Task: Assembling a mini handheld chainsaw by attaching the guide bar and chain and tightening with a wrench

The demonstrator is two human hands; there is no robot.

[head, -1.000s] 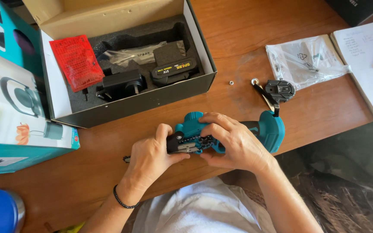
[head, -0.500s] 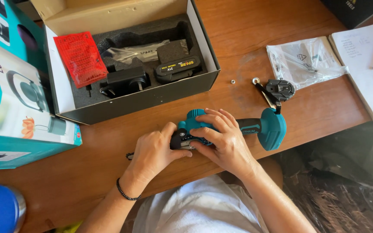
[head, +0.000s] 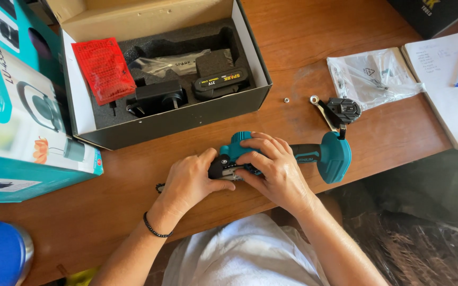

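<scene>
A teal and black cordless power tool lies on the wooden table near its front edge, its handle pointing right. My right hand covers the tool's body from above with the fingers curled over it. My left hand grips the tool's black front end, thumb pressed against it. A thin black part sticks out left of that hand. Much of the tool's front is hidden under both hands.
An open cardboard box with black foam holds a battery, a charger and a red packet. A teal carton stands left. A small nut, a black cover part, a plastic bag, a notebook with a pen lie right.
The view has shifted slightly. Both hands stay on the tool; the left hand's thumb has moved a little along the black front end.
</scene>
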